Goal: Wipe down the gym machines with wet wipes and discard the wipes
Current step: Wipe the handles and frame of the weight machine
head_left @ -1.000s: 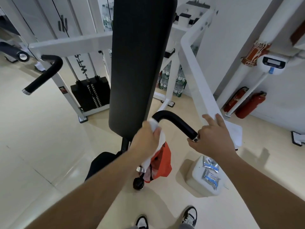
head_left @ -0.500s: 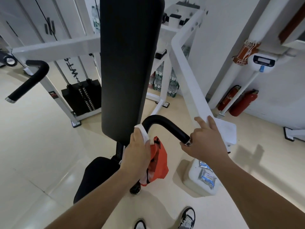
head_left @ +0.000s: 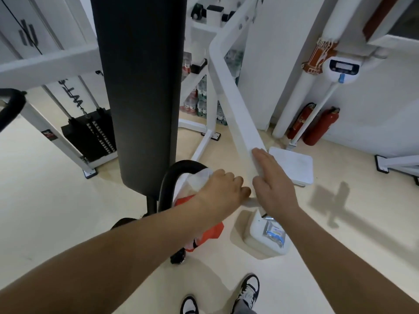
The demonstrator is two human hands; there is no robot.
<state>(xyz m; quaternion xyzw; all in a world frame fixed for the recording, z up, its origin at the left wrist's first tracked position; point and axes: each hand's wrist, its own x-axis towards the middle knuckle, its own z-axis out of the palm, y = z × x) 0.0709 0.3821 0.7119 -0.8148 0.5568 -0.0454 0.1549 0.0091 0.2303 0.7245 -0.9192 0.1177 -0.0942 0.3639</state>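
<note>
Wet wipe (head_left: 201, 177): soft, limp, light, probably slick while damp; best bunched in the palm. Location: on black handle (head_left: 179, 168), at 11 o'clock of left hand (head_left: 217, 191), which grips it. Right hand (head_left: 272, 182), at 3 o'clock: fingers straight, flat on white bar (head_left: 235, 114), holding nothing.

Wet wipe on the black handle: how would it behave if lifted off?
Probably floppy: the wet wipe bunches and drapes over the black handle under the left hand. Likely very light, since it holds crumpled folds. It may cling slightly if damp, though wetness cannot be seen.
</note>
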